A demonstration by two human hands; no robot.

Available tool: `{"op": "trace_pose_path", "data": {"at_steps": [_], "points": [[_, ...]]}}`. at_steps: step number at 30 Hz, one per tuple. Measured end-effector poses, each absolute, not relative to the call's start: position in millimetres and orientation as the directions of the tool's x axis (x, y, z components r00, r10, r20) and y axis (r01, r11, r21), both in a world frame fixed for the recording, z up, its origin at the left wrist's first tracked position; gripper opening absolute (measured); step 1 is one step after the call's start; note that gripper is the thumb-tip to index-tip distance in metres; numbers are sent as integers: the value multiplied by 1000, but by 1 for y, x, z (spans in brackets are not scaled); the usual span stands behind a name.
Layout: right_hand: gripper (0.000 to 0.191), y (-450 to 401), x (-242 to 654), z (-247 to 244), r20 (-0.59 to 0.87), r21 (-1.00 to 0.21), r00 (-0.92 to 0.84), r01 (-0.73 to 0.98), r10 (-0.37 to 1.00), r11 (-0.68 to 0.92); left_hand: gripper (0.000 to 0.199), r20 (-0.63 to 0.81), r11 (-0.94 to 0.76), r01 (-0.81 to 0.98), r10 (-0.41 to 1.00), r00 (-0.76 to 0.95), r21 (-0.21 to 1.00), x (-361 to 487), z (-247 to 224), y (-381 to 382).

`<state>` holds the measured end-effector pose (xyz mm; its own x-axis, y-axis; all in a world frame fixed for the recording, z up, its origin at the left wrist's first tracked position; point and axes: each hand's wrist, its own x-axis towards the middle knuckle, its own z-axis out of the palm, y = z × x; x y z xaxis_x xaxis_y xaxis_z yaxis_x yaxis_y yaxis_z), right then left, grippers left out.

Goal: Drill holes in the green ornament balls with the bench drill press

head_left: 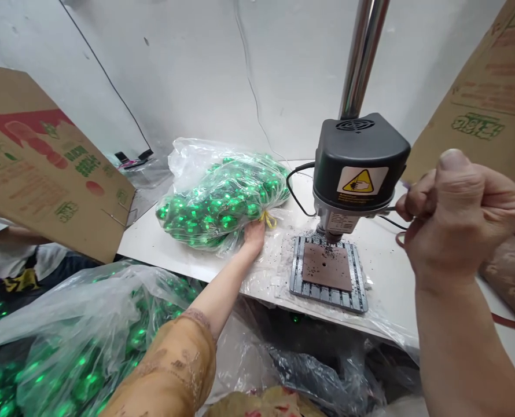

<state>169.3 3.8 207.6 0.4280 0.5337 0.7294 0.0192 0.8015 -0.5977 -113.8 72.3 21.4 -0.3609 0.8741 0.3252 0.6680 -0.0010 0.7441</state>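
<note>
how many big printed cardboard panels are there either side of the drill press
2: the left panel, left of the bag of green balls, and the right panel, behind the right hand. Any stacked behind them would be hidden.

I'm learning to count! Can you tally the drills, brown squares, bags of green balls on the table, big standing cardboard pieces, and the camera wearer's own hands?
Drill: 1
Brown square: 1
Bag of green balls on the table: 1
Cardboard, one piece left in the picture, another right: 2
Left hand and right hand: 2
Total: 7
</note>
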Motion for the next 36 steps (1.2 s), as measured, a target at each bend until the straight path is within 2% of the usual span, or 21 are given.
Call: {"op": "trace_pose_path", "data": {"at_steps": [4,6,8,10,11,13,16,19,23,27,32,36], "points": [[48,2,170,207,728,-597,438,28,527,801,21,277,66,675,879,-388,735,-103,23,53],[48,2,170,207,728,-600,439,36,527,799,27,248,49,632,895,-372,773,-95,26,37],[48,3,169,207,731,-595,439,31,523,803,29,142,17,403,921,-362,915,-88,31,20],[48,3,168,207,730,-584,450,20,515,811,32,-16,12,-15,948,-319,1000,-81,37,5],[47,3,168,207,729,-584,453,21,513,811,33,-83,20,-220,956,-280,975,-78,41,-1],[48,3,167,208,728,-592,451,34,516,805,36,-151,35,-484,968,-203,874,-73,46,-11],[48,2,167,209,733,-597,439,50,519,801,37,-191,65,-652,974,-124,755,-66,51,-18],[48,2,167,209,732,-598,434,41,525,800,41,-211,110,-661,975,-75,742,-59,51,-21],[49,4,168,208,727,-591,443,16,525,806,56,-165,88,-504,980,-111,859,-42,47,-23],[47,6,169,207,726,-591,430,-8,536,807,54,-86,13,-361,978,-189,932,-25,38,-22],[48,8,170,206,729,-563,433,-62,530,824,56,-41,-26,-334,980,-194,942,-20,30,-13],[48,7,169,207,742,-566,415,-35,527,824,58,-50,-7,-322,984,-171,947,-22,27,-7]]}}
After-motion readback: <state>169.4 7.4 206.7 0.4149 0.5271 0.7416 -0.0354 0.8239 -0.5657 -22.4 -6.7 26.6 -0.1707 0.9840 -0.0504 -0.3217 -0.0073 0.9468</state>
